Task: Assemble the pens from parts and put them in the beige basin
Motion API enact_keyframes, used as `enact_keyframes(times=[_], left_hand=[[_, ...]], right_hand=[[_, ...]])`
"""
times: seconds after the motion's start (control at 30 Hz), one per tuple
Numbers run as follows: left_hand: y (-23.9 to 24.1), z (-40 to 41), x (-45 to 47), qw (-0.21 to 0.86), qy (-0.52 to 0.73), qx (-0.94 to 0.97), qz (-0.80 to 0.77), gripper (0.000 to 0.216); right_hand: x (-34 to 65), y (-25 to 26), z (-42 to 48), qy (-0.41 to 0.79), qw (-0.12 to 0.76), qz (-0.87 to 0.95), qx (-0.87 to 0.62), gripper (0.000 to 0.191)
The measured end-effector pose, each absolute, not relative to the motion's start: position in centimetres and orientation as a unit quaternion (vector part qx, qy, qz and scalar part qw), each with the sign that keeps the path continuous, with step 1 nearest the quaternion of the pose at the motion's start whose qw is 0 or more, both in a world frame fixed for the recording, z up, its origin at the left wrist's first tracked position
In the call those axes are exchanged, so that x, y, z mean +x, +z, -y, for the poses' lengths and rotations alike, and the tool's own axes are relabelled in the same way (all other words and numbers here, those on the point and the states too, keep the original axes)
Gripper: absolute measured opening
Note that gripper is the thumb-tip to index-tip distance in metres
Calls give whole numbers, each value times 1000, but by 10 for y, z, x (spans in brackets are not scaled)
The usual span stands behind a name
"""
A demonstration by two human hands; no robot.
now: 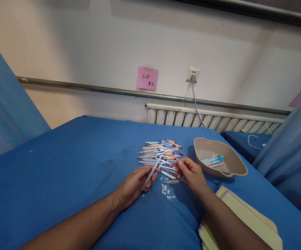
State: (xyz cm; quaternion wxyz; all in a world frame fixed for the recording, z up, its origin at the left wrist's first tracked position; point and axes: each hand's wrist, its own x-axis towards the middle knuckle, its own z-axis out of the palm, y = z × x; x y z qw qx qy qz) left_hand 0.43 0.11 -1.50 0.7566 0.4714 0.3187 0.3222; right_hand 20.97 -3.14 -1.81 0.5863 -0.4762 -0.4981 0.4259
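My left hand [133, 182] is closed around a greyish-lavender pen barrel [147, 180], which slants up to the right. From its upper end a thin white refill [159, 160] sticks out. To the right, the thumb and fingers of my right hand [192, 173] are pinched together; whatever they hold is too small to make out. Beyond both hands lies a pile of pen parts [147, 151], with pastel barrels, white refills and orange-brown pieces. Several small white pen tips [164, 189] are scattered between my wrists, near a loose pale barrel [171, 181].
At the right stands a beige plastic basin [236, 167] with several blue and pink pens [213, 160] inside. A folded yellow cloth [249, 218] lies under my right forearm. Blue cloth [62, 166] covers the table. Behind are a radiator [171, 116] and a plugged-in cable [195, 100].
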Motion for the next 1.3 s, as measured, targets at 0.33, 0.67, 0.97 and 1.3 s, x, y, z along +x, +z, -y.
enact_keyframes(times=[0.33,0.67,0.97,1.3], left_hand=[[-25,-5,4,774,321,453,-305,23],[-24,-8,5,790,328,408,-319,20],[-26,-7,4,793,327,402,-320,18],[-27,-9,2,795,322,403,-319,19]], right_hand=[[232,-12,25,374,583,503,-517,33],[248,-30,19,339,421,589,-600,27],[255,-7,41,110,66,730,-672,14],[244,-2,47,64,-31,743,-666,23]])
